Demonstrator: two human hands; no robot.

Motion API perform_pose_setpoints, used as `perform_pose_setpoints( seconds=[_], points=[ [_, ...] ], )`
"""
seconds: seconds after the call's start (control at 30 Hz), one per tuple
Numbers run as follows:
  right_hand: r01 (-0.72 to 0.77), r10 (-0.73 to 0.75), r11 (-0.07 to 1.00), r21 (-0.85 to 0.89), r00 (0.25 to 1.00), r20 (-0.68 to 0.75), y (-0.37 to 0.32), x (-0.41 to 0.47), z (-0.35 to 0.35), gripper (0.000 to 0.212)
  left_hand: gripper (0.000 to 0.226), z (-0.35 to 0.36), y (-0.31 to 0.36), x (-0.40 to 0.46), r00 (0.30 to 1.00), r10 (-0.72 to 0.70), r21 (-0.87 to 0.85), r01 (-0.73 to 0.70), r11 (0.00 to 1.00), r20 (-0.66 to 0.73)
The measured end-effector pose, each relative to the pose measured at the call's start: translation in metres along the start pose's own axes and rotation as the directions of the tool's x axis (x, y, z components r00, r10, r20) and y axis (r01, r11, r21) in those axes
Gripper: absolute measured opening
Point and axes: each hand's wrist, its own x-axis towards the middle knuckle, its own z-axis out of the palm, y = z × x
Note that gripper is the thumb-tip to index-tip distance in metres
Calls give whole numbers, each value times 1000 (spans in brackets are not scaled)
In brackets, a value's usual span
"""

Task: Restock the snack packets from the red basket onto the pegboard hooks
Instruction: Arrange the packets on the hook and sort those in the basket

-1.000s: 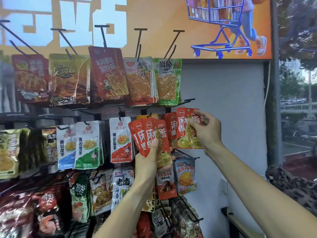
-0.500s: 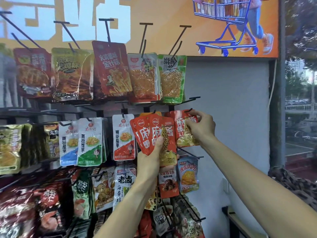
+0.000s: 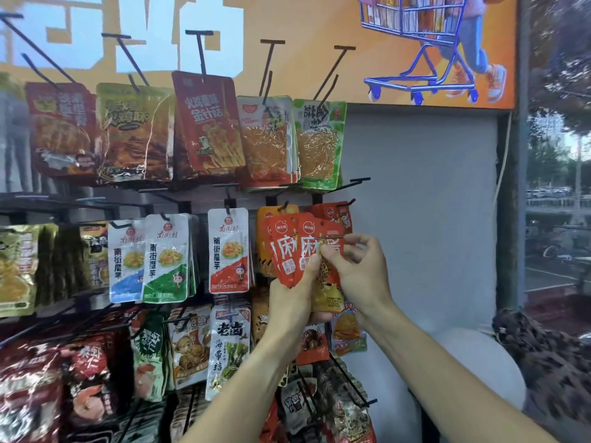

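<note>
My left hand (image 3: 295, 295) grips a fanned bundle of red snack packets (image 3: 289, 251) in front of the middle row of the rack. Thumb and fingers of my right hand (image 3: 358, 270) pinch the rightmost packet (image 3: 332, 244) of that bundle. Just behind and above, a matching red packet (image 3: 332, 211) hangs on the rightmost middle-row hook (image 3: 350, 202). The red basket is out of view.
The pegboard rack (image 3: 179, 203) carries hanging packets in three rows, with white ones (image 3: 228, 251) left of my hands. Long bare hooks (image 3: 335, 65) jut out above the top row. A grey wall panel (image 3: 422, 219) lies to the right.
My right hand left the packet it was putting on the rightmost hook and came down to the bundle in my left hand. That packet now hangs on the hook.
</note>
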Motion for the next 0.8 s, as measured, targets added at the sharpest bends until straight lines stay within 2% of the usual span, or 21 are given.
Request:
perform_pose_setpoints(
  seconds=[0.13, 0.27, 0.5, 0.8],
  points=[
    [31, -29, 999, 28, 996, -86, 1, 9, -6, 36, 45, 0, 3, 0, 997, -44, -74, 49, 996, 66],
    [126, -126, 992, -10, 984, -123, -15, 27, -21, 30, 58, -4, 2, 5, 997, -72, -95, 75, 993, 29],
    [156, -187, 959, -236, 976, -114, -28, 60, -31, 36, 43, -5, 8, 7, 999, 0, -74, 3, 997, 42],
    [172, -216, 917, -360, 973, -85, -32, 66, -29, 40, 44, -8, 7, 9, 998, 35, -42, -33, 999, 45]
  ],
)
